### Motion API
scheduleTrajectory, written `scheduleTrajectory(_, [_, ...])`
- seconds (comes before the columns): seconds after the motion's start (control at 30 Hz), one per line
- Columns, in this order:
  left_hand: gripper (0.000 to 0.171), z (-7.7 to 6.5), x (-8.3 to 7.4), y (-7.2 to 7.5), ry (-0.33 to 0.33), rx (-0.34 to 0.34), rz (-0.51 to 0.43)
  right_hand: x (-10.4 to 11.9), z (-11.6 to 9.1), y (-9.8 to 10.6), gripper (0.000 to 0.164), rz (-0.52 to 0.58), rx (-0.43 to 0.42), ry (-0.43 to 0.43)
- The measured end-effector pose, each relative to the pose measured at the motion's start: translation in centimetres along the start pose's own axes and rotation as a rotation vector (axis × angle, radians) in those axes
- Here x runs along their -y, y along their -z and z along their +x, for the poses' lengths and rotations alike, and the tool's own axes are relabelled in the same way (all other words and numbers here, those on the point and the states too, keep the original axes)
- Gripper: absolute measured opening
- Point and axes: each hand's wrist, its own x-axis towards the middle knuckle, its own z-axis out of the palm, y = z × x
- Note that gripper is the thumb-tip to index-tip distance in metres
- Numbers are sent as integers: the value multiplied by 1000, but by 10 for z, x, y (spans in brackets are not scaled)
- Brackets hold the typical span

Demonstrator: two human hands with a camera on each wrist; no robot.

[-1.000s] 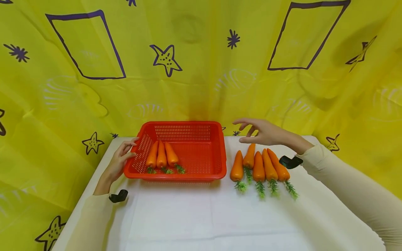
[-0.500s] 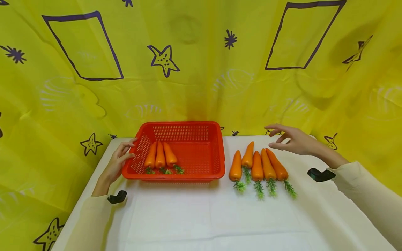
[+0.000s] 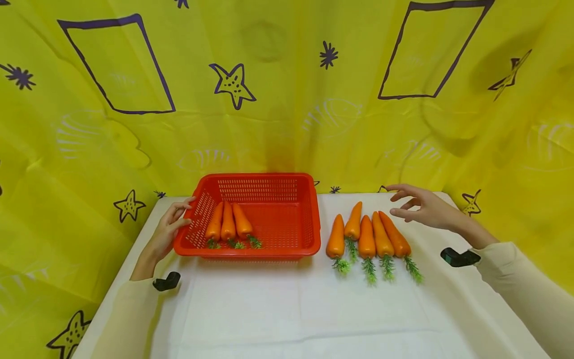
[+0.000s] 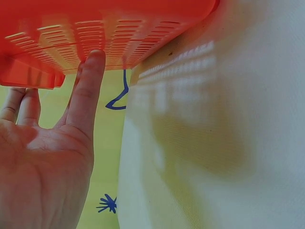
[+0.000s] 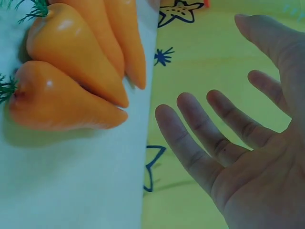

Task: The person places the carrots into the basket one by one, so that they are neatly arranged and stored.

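A red plastic basket with slotted walls stands on the table, three carrots lying side by side in its left part. My left hand is at its left side, fingertips at the rim. In the left wrist view the thumb extends straight against the slotted wall, while other fingertips are hidden behind the red edge. Right of the basket lie several more carrots in a row, green tops toward me. Just beyond their right end my right hand hovers, fingers spread and loosely bent, holding nothing.
A white cloth covers the table. Behind it hangs a yellow curtain with drawn stars and fish, close to the basket's back rim. A black wrist camera sits by the right cuff.
My right hand has moved right, from beside the basket's right rim to past the row of carrots, then nearly stopped. The left hand, basket and carrots have stayed in place.
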Motion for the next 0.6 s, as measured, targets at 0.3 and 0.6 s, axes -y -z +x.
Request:
scheduleTrajectory(0.3, [24, 2, -1, 0, -8, 5, -5, -31, -5, -12, 68, 109, 36, -134])
scheduleTrajectory(0.6, [23, 0, 0, 1, 3, 1, -13, -57, -7, -22, 72, 231, 184, -253])
